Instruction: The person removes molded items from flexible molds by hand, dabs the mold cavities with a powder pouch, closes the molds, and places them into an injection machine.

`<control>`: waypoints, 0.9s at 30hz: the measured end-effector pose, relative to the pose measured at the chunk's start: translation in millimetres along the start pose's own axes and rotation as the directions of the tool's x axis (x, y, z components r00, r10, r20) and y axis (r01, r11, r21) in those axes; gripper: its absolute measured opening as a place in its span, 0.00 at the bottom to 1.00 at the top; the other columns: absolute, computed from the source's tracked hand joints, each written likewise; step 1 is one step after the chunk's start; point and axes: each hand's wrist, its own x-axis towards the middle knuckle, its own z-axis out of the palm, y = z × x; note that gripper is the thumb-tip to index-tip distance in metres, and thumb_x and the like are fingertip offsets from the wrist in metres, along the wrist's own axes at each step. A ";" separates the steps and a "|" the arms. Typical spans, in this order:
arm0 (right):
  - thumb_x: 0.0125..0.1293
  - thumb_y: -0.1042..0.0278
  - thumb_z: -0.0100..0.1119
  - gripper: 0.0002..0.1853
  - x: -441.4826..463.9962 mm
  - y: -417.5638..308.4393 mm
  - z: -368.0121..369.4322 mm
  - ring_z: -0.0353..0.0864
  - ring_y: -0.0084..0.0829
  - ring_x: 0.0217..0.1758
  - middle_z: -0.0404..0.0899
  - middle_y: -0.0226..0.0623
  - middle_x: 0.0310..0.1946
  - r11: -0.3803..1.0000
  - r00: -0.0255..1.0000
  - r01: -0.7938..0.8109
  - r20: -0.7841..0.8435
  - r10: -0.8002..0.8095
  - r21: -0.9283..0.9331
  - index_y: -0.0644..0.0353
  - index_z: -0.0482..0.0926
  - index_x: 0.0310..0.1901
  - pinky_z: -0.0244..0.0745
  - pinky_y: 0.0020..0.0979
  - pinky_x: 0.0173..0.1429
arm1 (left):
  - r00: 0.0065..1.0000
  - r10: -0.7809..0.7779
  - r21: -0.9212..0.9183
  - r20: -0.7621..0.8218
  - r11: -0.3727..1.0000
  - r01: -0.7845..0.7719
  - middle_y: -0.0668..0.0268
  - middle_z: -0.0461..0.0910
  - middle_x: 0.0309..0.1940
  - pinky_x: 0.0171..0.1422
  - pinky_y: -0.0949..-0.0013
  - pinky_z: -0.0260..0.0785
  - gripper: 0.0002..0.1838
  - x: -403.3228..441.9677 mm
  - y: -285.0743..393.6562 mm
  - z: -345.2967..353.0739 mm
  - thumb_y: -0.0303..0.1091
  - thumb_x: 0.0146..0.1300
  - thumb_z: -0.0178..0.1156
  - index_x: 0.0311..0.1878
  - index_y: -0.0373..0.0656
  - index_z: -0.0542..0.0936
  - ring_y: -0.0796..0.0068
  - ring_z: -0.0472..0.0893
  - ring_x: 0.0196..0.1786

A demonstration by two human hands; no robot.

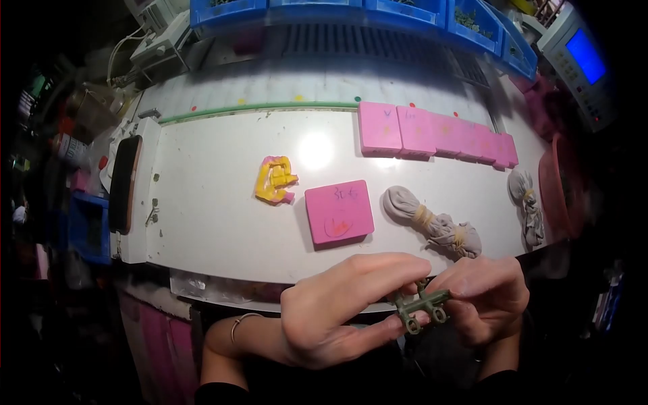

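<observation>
Both hands hold a small dark green piece (424, 307) with a bar and ring-shaped ends, just in front of the table's near edge. My left hand (351, 304) is closed around its left side, with the fingertips above and below it. My right hand (486, 297) pinches its right end between thumb and fingers. Part of the piece is hidden behind the fingers. Beyond the hands lies a pink block (339, 211) with handwriting on top. To its right is a grey cloth bundle (432, 221) tied with bands.
A yellow and pink irregular piece (275, 179) lies on the white table (223, 223). Several pink blocks (432, 133) line the back right. Blue bins (405, 13) hang above. A dark phone-like slab (126, 182) is at left; a second cloth bundle (526, 206) lies right.
</observation>
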 end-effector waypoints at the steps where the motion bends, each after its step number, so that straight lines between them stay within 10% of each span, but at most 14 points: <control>1: 0.56 0.89 0.57 0.15 -1.0 -0.5 0.1 0.82 0.35 0.34 0.79 0.50 0.33 1.000 1.000 -0.005 0.003 0.005 0.000 0.71 0.70 0.45 0.79 0.30 0.39 | 1.000 0.005 0.002 0.012 1.000 -0.005 0.52 0.77 0.48 0.45 0.73 0.78 0.23 0.2 -0.4 0.2 0.21 0.50 0.69 0.51 0.29 0.76 0.69 0.82 0.44; 20: 0.57 0.88 0.55 0.11 -18.5 2.6 -16.6 0.82 0.36 0.32 0.78 0.49 0.31 0.999 0.990 -0.040 -0.138 0.037 -0.020 0.70 0.70 0.41 0.79 0.32 0.35 | 1.000 -0.003 0.033 -0.008 0.999 0.004 0.54 0.79 0.43 0.39 0.74 0.75 0.24 6.0 -7.8 18.7 0.26 0.49 0.71 0.50 0.29 0.77 0.72 0.81 0.38; 23: 0.65 0.75 0.51 0.03 -22.1 0.7 -48.9 0.75 0.25 0.27 0.74 0.38 0.27 0.926 0.856 -0.294 -0.496 0.145 -0.236 0.65 0.69 0.35 0.71 0.25 0.25 | 0.984 0.149 0.556 -0.099 0.828 -0.069 0.51 0.75 0.49 0.51 0.62 0.72 0.28 14.6 -18.3 15.7 0.29 0.47 0.72 0.52 0.29 0.74 0.57 0.77 0.49; 27: 0.66 0.73 0.55 0.06 -57.5 23.2 -238.2 0.78 0.21 0.30 0.78 0.33 0.29 0.718 0.493 -0.518 -0.848 -0.194 -0.465 0.65 0.74 0.42 0.70 0.17 0.29 | 0.969 -0.063 0.863 -0.239 0.444 0.241 0.49 0.67 0.53 0.63 0.56 0.59 0.37 3.8 -66.7 -1.2 0.35 0.47 0.71 0.60 0.31 0.67 0.52 0.66 0.58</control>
